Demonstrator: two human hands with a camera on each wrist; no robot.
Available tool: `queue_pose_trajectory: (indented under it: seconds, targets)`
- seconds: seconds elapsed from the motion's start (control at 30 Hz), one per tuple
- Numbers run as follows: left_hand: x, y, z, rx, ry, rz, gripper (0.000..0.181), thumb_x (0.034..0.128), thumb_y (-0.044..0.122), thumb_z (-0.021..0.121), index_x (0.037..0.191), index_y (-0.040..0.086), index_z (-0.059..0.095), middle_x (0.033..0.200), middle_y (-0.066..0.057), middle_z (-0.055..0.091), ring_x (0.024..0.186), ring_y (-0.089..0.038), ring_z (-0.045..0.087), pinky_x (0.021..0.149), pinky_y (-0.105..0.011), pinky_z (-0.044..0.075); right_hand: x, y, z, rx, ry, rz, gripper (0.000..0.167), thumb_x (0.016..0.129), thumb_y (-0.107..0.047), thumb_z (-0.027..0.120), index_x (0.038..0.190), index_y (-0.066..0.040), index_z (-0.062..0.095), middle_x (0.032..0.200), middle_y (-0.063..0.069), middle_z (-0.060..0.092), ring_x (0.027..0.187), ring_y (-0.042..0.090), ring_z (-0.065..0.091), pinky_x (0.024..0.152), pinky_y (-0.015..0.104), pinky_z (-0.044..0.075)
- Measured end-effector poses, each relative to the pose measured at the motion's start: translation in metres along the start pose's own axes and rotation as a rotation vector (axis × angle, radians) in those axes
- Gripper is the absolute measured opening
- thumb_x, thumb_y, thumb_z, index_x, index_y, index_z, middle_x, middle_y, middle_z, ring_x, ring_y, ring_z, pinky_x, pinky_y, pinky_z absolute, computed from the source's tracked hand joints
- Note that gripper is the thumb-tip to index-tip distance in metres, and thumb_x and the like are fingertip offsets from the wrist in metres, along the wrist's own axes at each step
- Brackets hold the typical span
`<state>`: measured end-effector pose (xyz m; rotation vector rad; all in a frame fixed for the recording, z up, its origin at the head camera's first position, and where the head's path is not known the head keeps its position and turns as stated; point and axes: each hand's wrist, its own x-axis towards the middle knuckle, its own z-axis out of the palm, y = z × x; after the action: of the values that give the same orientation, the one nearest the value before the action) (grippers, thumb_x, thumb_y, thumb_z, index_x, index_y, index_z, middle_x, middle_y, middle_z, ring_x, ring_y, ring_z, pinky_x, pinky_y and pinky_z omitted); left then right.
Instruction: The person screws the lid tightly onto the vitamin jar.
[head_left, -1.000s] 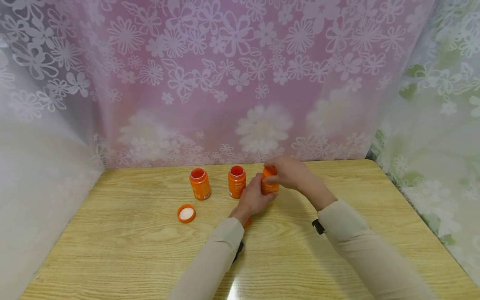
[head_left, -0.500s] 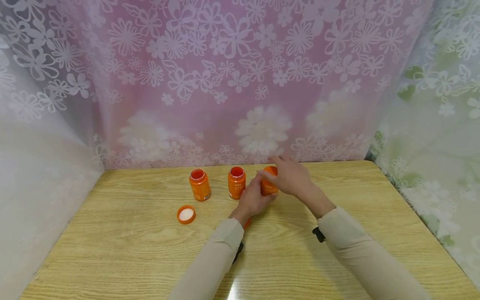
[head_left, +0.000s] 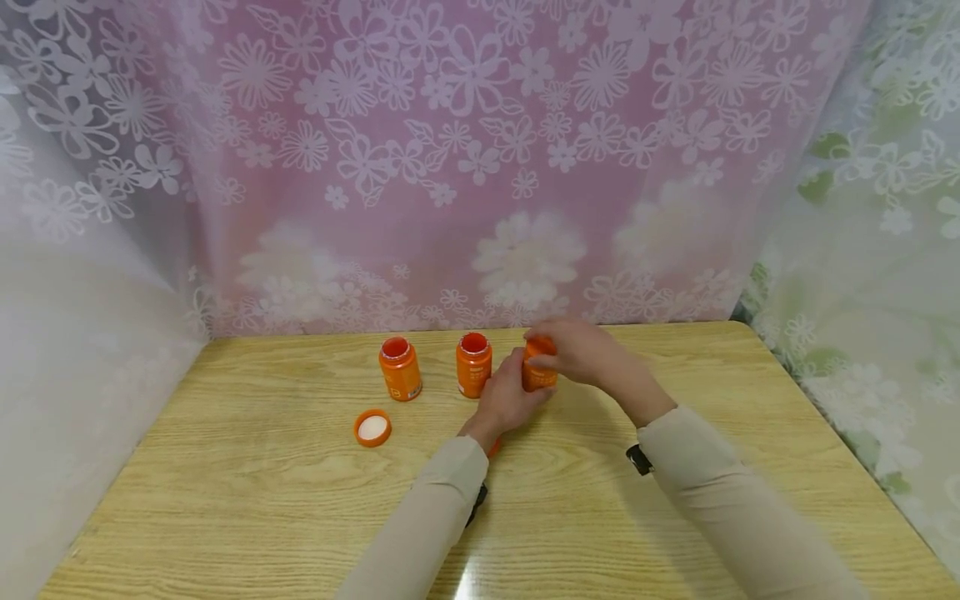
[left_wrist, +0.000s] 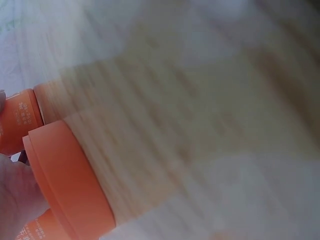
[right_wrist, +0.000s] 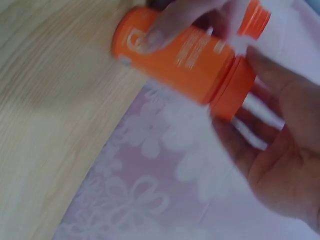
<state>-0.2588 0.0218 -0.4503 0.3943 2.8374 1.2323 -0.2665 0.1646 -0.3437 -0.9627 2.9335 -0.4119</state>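
Observation:
My left hand [head_left: 508, 402] holds the body of an orange plastic bottle [head_left: 542, 379] standing at the back of the table. In the right wrist view, its thumb and fingers lie round the bottle's lower part. My right hand [head_left: 585, 354] is at the top, fingers and thumb round the ridged orange cap [right_wrist: 234, 89], which sits on the bottle. Left of it stand two uncapped orange bottles, a middle bottle [head_left: 474, 367] and a left bottle [head_left: 400, 371]. A loose cap [left_wrist: 70, 180] lies by my left wrist, mostly hidden in the head view.
Another loose cap [head_left: 372, 428] lies white inside up, in front of the left bottle. The wood-grain table [head_left: 262, 500] ends at the back against a pink floral curtain [head_left: 480, 167]. A pale green-and-white curtain [head_left: 885, 292] hangs on the right.
My right hand spreads its fingers over the cap half a second ago, then curls back round it. The left hand and the held bottle stay in place.

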Motion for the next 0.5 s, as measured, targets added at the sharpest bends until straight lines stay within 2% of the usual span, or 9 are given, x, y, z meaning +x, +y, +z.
queue_pose_trajectory:
  seconds: [0.13,0.2,0.27,0.37,0.43,0.5]
  targets:
    - [0.000,0.001,-0.001,-0.005,0.001,-0.004,0.055,0.0868,0.037,0.070,0.129,0.015,0.042,0.125,-0.004,0.054,0.111,-0.023,0.055,0.099,-0.041,0.042,0.004,-0.011,0.008,-0.079,0.106,0.136,0.039,0.088,-0.040,0.068,0.106,-0.006,0.062,0.090,0.008,0.061,0.076,0.025,0.057,0.066,0.039,0.050]
    - [-0.001,0.001,-0.001,-0.009,-0.003,-0.013,0.055,0.0867,0.036,0.070,0.129,0.015,0.043,0.125,-0.004,0.054,0.111,-0.023,0.055,0.099,-0.040,0.042,0.005,-0.014,0.012,-0.081,0.135,0.200,0.039,0.088,-0.044,0.067,0.098,-0.007,0.058,0.081,0.007,0.054,0.067,0.023,0.051,0.056,0.035,0.046]
    - [-0.002,0.001,-0.002,-0.018,-0.011,-0.027,0.056,0.0864,0.035,0.071,0.130,0.013,0.043,0.125,-0.005,0.054,0.111,-0.023,0.055,0.100,-0.039,0.041,0.006,-0.016,0.015,-0.080,0.143,0.257,0.040,0.088,-0.046,0.065,0.093,-0.008,0.053,0.078,0.007,0.049,0.065,0.022,0.048,0.051,0.032,0.043]
    - [-0.002,0.002,-0.002,-0.018,-0.021,-0.045,0.062,0.0860,0.035,0.071,0.135,0.010,0.042,0.126,-0.006,0.054,0.111,-0.024,0.055,0.100,-0.038,0.041,0.008,-0.017,0.016,-0.084,0.124,0.302,0.042,0.089,-0.048,0.062,0.093,-0.008,0.050,0.078,0.007,0.046,0.067,0.023,0.047,0.050,0.032,0.040]
    - [-0.001,0.002,-0.002,-0.013,-0.023,-0.041,0.065,0.0861,0.036,0.071,0.137,0.010,0.041,0.127,-0.006,0.054,0.112,-0.024,0.055,0.101,-0.038,0.041,0.008,-0.017,0.013,-0.070,0.088,0.319,0.044,0.090,-0.051,0.059,0.099,-0.008,0.052,0.080,0.009,0.049,0.071,0.026,0.049,0.053,0.034,0.041]
    - [0.000,0.002,-0.002,-0.007,-0.016,-0.017,0.065,0.0863,0.036,0.071,0.137,0.011,0.040,0.127,-0.006,0.054,0.112,-0.024,0.056,0.100,-0.038,0.041,0.007,-0.015,0.007,-0.047,0.044,0.311,0.048,0.093,-0.052,0.054,0.110,-0.007,0.055,0.091,0.012,0.055,0.082,0.030,0.054,0.061,0.039,0.047]
